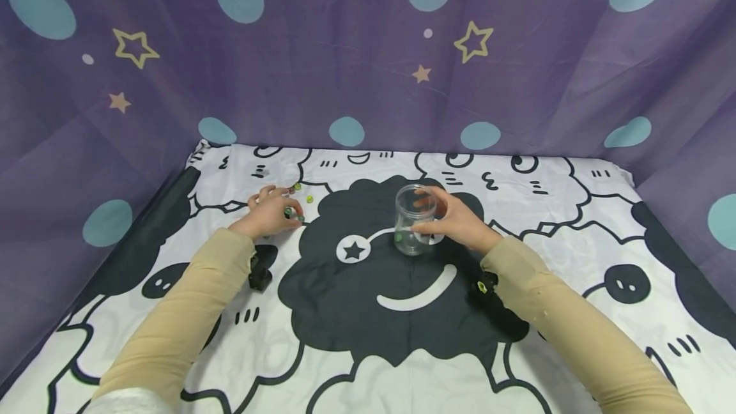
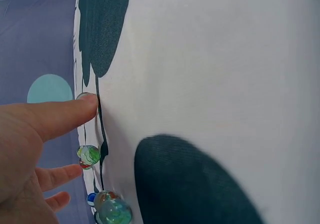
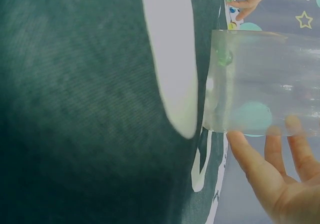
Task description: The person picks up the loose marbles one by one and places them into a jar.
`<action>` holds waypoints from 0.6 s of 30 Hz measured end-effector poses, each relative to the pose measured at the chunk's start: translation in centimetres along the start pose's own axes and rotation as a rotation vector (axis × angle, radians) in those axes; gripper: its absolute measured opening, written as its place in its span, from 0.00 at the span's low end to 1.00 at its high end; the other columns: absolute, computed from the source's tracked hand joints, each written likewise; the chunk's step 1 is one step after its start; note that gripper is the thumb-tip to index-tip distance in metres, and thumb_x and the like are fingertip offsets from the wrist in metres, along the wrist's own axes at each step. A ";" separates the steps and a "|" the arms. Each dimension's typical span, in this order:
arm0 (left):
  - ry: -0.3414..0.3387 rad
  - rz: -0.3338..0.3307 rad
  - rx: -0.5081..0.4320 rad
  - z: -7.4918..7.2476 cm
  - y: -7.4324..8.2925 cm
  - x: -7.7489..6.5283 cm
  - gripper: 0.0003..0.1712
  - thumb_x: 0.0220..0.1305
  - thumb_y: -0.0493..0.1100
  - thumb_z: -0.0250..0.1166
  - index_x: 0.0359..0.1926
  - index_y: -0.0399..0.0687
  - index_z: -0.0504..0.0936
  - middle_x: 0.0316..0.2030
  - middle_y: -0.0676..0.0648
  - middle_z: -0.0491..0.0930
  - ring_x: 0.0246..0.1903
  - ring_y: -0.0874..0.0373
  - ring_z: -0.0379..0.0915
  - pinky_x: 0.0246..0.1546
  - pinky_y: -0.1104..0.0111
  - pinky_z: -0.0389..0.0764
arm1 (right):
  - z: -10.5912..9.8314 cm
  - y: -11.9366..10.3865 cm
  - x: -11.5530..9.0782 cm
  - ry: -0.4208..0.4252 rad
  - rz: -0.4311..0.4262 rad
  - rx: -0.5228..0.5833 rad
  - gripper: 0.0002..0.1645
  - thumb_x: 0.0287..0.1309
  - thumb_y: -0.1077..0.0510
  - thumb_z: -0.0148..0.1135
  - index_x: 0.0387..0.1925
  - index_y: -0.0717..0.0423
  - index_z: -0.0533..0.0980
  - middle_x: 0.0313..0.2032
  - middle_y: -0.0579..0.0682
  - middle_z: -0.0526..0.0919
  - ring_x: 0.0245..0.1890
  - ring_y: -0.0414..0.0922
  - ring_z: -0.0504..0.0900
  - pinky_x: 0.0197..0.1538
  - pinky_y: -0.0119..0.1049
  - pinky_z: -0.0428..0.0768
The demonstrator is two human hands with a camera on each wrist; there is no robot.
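Observation:
My left hand (image 1: 266, 214) is low over the cloth at the back left, its fingers spread around several glass marbles. One green marble (image 1: 288, 211) lies beneath the fingers, another (image 1: 301, 218) beside the thumb tip. In the left wrist view a green-streaked marble (image 2: 88, 155) sits in the gap between thumb and fingers, with a blue-green marble (image 2: 114, 212) lower down. With thumb in front and fingers behind, my right hand (image 1: 451, 217) holds a clear jar (image 1: 409, 245) standing upright. Inside, near its bottom, lies a green marble (image 3: 224, 57).
A yellow-green marble (image 1: 309, 199) and a greenish one (image 1: 297, 186) lie just beyond the left fingers. The patterned black-and-white cloth (image 1: 356, 299) covers the table. A purple curtain (image 1: 345, 75) hangs along the back and both sides.

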State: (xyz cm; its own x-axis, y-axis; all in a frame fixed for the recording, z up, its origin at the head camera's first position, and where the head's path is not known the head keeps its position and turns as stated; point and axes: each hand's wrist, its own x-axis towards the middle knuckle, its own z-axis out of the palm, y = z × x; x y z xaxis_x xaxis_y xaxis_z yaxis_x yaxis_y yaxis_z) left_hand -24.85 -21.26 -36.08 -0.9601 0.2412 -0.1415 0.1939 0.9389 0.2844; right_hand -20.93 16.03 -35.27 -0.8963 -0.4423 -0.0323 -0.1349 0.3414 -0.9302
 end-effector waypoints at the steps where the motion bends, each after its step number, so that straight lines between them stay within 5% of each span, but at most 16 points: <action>1: 0.000 -0.002 -0.002 0.0 0.0 0.0 0.06 0.58 0.44 0.67 0.36 0.49 0.83 0.68 0.32 0.57 0.68 0.29 0.35 0.59 0.35 0.39 | 0.0 0.0 0.0 -0.001 0.000 -0.001 0.43 0.51 0.56 0.70 0.67 0.49 0.60 0.60 0.58 0.70 0.56 0.55 0.72 0.48 0.48 0.79; 18: 0.004 0.011 -0.009 -0.2 -0.2 -0.2 0.08 0.58 0.45 0.67 0.38 0.48 0.84 0.67 0.32 0.57 0.68 0.29 0.36 0.58 0.34 0.40 | -0.1 0.1 0.0 0.004 -0.002 -0.025 0.43 0.51 0.55 0.70 0.67 0.48 0.61 0.60 0.57 0.71 0.54 0.54 0.72 0.47 0.45 0.79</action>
State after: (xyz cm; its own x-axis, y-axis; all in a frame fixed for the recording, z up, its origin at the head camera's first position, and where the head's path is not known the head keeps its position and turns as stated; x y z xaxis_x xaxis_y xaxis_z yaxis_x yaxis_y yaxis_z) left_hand -24.73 -21.50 -35.96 -0.9589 0.2499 -0.1343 0.2022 0.9341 0.2943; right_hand -21.00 16.09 -35.35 -0.8979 -0.4393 -0.0292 -0.1467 0.3610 -0.9209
